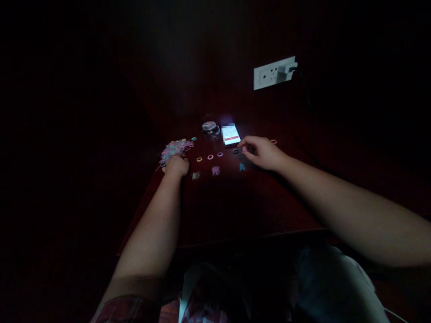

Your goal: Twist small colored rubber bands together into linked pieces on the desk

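Observation:
A loose pile of multicoloured small elastic bands [173, 150] lies at the table's left side. My left hand [177, 166] rests at the pile's near edge, its fingers curled; what they hold, if anything, is hidden. Over to the right is my right hand [261, 151], bent, with a gap between forefinger and thumb and nothing clearly visible in it. A dark ring-shaped band [235, 151] lies beside those fingertips. Between my hands are a yellow ring [199, 159], a pink ring [210, 157] and a purple ring [220, 154]. Nearer me sit small heaps of yellowish bands [195, 176], pink-purple bands [216, 170] and blue bands [242, 167].
A lit phone [231, 134] lies behind the rings, beside a clear round container [210, 128]. Another pinkish ring [274, 141] is beyond my right hand. A white wall socket [274, 73] has a plug in it. The surroundings are very dark.

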Motion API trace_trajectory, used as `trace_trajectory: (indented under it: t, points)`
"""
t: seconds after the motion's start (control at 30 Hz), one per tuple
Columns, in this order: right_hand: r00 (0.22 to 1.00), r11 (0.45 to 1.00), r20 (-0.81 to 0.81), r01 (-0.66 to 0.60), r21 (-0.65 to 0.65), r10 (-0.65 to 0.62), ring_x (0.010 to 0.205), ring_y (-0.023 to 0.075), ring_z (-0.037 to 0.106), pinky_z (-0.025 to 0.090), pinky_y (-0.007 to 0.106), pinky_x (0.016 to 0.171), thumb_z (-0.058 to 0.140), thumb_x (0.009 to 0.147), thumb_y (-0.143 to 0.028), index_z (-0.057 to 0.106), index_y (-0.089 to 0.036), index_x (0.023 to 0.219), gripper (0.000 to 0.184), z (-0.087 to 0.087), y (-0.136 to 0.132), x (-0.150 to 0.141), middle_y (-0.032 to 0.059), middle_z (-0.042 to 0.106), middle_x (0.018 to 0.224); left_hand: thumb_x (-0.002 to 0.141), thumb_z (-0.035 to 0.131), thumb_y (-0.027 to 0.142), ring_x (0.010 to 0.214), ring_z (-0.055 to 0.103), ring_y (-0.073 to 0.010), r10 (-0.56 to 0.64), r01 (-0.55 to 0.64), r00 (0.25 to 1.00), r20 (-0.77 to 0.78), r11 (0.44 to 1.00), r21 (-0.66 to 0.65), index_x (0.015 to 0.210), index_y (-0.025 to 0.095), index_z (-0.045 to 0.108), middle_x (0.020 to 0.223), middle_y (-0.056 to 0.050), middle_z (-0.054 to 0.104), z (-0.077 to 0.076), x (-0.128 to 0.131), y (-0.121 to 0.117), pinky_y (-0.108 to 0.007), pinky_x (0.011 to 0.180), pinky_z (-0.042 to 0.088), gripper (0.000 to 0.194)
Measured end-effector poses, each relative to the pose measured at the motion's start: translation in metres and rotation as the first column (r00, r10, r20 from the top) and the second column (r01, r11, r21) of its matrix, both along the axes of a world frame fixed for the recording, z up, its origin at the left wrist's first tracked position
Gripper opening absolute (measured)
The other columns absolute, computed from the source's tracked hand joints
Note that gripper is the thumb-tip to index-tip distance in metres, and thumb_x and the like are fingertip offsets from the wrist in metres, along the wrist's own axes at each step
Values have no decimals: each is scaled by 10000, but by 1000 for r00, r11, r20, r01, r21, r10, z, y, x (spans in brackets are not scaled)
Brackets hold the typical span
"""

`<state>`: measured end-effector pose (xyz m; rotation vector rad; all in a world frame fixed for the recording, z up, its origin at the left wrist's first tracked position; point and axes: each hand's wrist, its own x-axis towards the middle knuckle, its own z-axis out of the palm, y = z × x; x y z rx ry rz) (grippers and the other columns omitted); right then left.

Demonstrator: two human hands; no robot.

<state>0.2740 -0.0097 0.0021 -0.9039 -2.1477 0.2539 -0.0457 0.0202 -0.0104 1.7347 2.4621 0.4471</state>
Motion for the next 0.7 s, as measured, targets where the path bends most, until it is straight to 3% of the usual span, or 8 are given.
trace_trajectory:
  t: [0.4,0.5,0.6,0.7]
  points:
    - [1000,1000,4,5,-2,-5,723,168,584,442,316,697,556,804,-175,634,-184,964,178,0,1,1,37,655,825,846,547,390,1185,563,-349,-23,22,999,31,999,27,1190,242,660,1280,-128,627,-1,-1,-1,-519,991,426,392]
    - [1000,1000,12,22,-7,-22,711,164,586,440,310,687,553,804,-177,640,-184,950,170,-2,2,1,37,663,830,836,575,383,1109,613,-304,-39,37,997,59,998,47,1151,257,677,1219,-101,665,-1,1,-2,-451,949,466,354]
    - [999,999,13,38,-10,-38,689,159,585,432,301,664,548,808,-182,648,-185,941,166,-3,2,1,35,664,818,837,587,356,982,659,-231,-155,144,982,110,985,100,1069,231,705,1088,-68,720,3,5,-7,-337,892,493,289]
    - [999,999,21,46,-6,-45,666,156,578,426,299,650,544,812,-188,650,-189,939,165,-4,3,1,30,659,800,843,574,335,862,673,-184,-349,332,929,126,933,140,975,209,725,964,-44,744,10,11,-14,-272,819,501,237]
